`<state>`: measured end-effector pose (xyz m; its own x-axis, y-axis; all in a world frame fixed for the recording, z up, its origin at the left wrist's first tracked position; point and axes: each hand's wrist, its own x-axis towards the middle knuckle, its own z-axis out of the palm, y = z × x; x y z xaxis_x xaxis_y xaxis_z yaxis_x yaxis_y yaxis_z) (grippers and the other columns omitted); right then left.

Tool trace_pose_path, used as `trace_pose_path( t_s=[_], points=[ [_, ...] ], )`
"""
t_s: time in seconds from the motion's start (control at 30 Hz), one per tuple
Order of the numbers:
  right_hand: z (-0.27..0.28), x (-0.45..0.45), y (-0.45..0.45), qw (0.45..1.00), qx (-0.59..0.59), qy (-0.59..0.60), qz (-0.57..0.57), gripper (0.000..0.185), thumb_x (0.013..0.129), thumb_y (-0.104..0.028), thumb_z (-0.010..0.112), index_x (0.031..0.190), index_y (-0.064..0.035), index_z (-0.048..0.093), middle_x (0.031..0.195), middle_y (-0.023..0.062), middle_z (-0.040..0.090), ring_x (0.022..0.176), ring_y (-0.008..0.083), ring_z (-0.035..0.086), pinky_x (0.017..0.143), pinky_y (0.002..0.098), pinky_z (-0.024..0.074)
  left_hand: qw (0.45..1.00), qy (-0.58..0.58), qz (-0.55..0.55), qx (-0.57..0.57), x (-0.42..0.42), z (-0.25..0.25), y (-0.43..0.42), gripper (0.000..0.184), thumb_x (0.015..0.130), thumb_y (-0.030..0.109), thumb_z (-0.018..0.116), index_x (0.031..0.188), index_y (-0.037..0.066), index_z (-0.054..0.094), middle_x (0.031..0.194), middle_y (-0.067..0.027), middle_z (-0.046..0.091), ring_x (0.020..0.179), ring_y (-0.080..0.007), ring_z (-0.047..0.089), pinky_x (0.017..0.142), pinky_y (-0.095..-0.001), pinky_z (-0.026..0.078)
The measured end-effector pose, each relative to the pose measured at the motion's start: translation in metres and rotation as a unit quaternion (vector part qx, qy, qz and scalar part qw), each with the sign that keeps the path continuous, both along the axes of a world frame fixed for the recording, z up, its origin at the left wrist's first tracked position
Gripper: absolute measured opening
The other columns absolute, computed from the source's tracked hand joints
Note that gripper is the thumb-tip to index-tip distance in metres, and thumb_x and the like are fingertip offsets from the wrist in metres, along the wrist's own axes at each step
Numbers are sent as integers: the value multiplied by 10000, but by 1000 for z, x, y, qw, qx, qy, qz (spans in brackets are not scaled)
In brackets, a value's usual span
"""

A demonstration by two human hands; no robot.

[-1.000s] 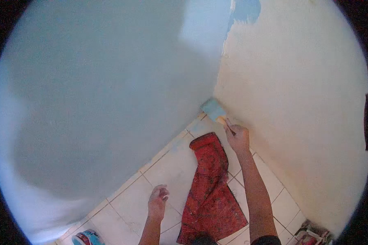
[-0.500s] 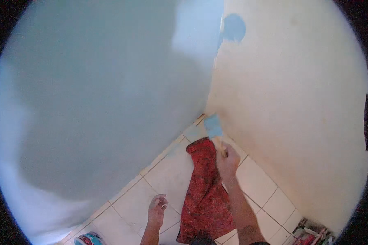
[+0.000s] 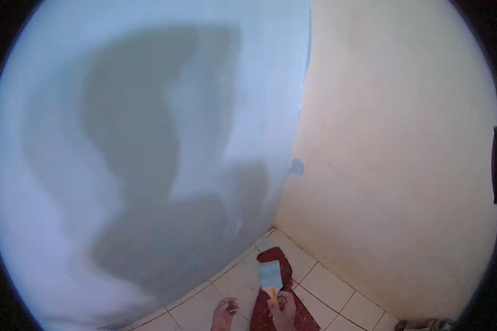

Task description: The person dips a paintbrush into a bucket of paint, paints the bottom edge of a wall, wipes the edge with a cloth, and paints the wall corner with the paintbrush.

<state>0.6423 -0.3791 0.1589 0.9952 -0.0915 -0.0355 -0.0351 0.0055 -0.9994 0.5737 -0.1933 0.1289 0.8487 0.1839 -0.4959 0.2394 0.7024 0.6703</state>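
Note:
A wide flat paintbrush with light-blue paint on its head and a yellowish handle points up and away from me. My right hand is wrapped around its handle, low in the view. Behind and below the brush, dark red cloth stretches over the floor tiles; whether it lies there or is worn cannot be made out. To the left, my left hand hovers with loosely curled fingers and no visible object in them.
A light-blue wall with broad shadows meets a cream wall at the corner. One blue paint patch marks the cream side. White tiles cover the floor. Assorted items sit at the lower right edge.
The view has tilted up, so the corner and blue patch sit lower. The brush has come back from near the corner towards me. The tub at lower left has left the view.

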Motion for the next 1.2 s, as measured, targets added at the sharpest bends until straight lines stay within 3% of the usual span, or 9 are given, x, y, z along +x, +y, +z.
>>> trace_pose_path(
  t_s=[0.13,0.33,0.43,0.47,0.63,0.77,0.87,0.97,1.2],
  points=[
    [61,-17,13,970,230,37,63,309,828,-81,645,1045,-55,426,749,41,521,597,105,492,488,249,427,998,3,24,50,-43,51,-1,330,904,355,548,1112,105,598,1065,-29,605,976,-182,549,892,-357,390],
    [66,-87,50,946,308,15,95,382,798,-107,682,1084,-16,445,672,108,562,537,163,538,458,294,436,996,-52,76,17,-137,41,31,357,919,347,526,1151,78,562,1096,-54,591,987,-193,535,903,-373,390],
    [99,-143,63,951,254,45,170,401,832,-102,633,1120,-55,359,635,108,523,469,148,479,407,289,389,990,-51,127,34,-174,71,41,335,922,305,518,1155,67,552,1111,-61,587,968,-204,540,880,-373,399],
    [111,-167,67,923,313,-43,218,190,940,-156,519,1087,-56,454,684,-5,473,487,58,395,447,200,366,987,-40,149,38,-188,82,40,323,921,286,517,1153,63,551,1115,-64,586,958,-208,543,870,-372,402],
    [160,-260,59,920,320,14,228,312,865,-90,590,1090,-89,374,667,114,533,439,151,449,404,264,375,955,-231,161,-95,-263,113,48,326,901,283,512,1113,41,563,1031,-66,601,946,-210,565,824,-349,438],
    [197,-331,43,901,367,12,232,280,896,-165,561,1100,-79,389,667,123,532,423,160,445,402,270,368,946,-240,208,-69,-327,164,29,343,894,310,507,1087,33,570,961,-69,609,922,-223,579,811,-344,451],
    [210,-369,36,921,323,-15,216,246,925,-197,515,1102,-75,396,669,121,528,424,158,444,405,268,362,929,-303,178,-119,-365,148,30,305,897,211,521,1155,51,543,1133,-100,583,1000,-234,550,865,-376,414],
    [209,-393,35,934,283,-22,216,241,960,-206,482,1147,-72,410,682,19,498,467,72,394,425,208,363,933,-305,179,-60,-397,155,25,352,884,291,550,1167,82,541,1152,-94,581,1022,-230,548,866,-375,410],
    [210,-418,59,885,364,1,290,287,923,-228,538,1098,-66,378,611,104,505,415,159,439,388,288,359,926,-293,230,-53,-441,190,34,324,884,258,501,1123,47,559,964,-55,594,936,-190,559,840,-307,409]
  ],
)
